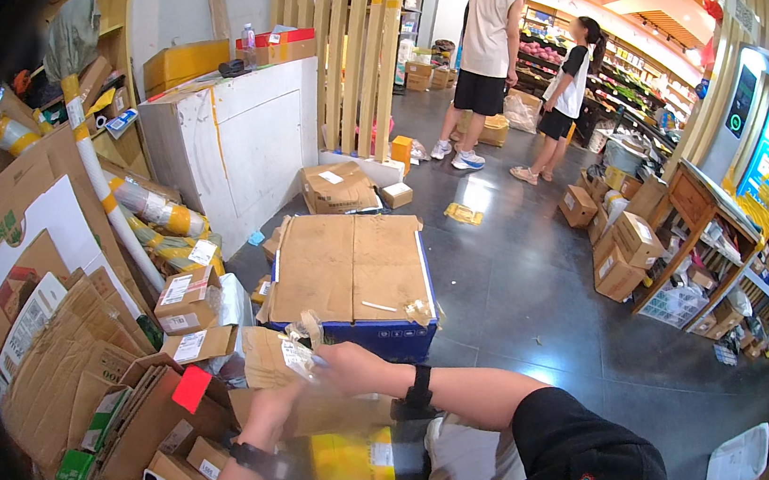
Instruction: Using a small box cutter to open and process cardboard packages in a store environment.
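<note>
Left of the big blue-sided box (312,267), we have flattened cardboard (71,356) leaning, probably to save floor. Our left hand (271,412) curls before the box's near-left corner, its grip too blurred to tell; there, our right hand (347,369) pinches the labelled packet (267,356), likely steadying it.

Blur smears the right hand (344,370) and the left hand (274,410), so their grip around the brown packet (263,356) cannot be judged. Print on its white label (292,355) is too small to read. The yellow parcel (353,459) below is blurred; the lower edge crops the black sleeve (587,440).
</note>
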Demonstrator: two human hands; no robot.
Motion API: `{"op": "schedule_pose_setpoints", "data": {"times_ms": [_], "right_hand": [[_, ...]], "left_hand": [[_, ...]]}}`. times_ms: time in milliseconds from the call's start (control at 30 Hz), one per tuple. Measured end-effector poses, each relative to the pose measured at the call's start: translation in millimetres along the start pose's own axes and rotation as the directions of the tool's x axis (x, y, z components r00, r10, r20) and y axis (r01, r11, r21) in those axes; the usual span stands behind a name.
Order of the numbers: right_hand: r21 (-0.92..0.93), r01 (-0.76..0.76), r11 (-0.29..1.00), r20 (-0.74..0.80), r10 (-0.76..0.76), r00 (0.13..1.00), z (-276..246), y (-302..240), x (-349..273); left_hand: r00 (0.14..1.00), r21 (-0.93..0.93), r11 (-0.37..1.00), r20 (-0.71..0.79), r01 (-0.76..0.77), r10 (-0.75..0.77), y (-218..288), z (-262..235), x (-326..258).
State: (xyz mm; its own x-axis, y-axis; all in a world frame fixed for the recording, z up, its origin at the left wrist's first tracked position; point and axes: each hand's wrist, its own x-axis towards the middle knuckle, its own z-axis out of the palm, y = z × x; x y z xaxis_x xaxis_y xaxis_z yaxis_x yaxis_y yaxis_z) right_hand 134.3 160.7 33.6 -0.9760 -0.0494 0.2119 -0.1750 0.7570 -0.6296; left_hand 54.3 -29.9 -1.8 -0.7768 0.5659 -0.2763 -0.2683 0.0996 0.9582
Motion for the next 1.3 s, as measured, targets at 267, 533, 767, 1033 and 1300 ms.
{"op": "schedule_pose_setpoints", "data": {"times_ms": [267,533,767,1033,1300], "right_hand": [[0.068,-0.05,0.996,-0.008,0.05,0.999,-6,-21,-8],[-0.062,-0.008,0.998,0.084,0.014,0.996,0,4,-8],[-0.089,-0.016,0.996,0.05,0.021,0.999,7,1,-12],[-0.062,-0.048,0.997,0.09,0.054,0.995,-5,-4,-9],[-0.082,0.056,0.995,0.013,-0.055,0.998,-8,11,1]], "left_hand": [[0.992,-0.105,0.99,-0.096,-0.096,0.086,-14,-6,4],[0.998,-0.115,0.993,-0.047,0.038,-0.044,-5,3,-6],[0.998,-0.135,0.989,0.037,-0.053,0.059,-4,6,-7],[0.999,-0.082,0.996,0.032,-0.034,0.036,-3,5,-12],[0.998,0.05,0.998,0.049,0.042,-0.044,-14,-8,-7]]}}
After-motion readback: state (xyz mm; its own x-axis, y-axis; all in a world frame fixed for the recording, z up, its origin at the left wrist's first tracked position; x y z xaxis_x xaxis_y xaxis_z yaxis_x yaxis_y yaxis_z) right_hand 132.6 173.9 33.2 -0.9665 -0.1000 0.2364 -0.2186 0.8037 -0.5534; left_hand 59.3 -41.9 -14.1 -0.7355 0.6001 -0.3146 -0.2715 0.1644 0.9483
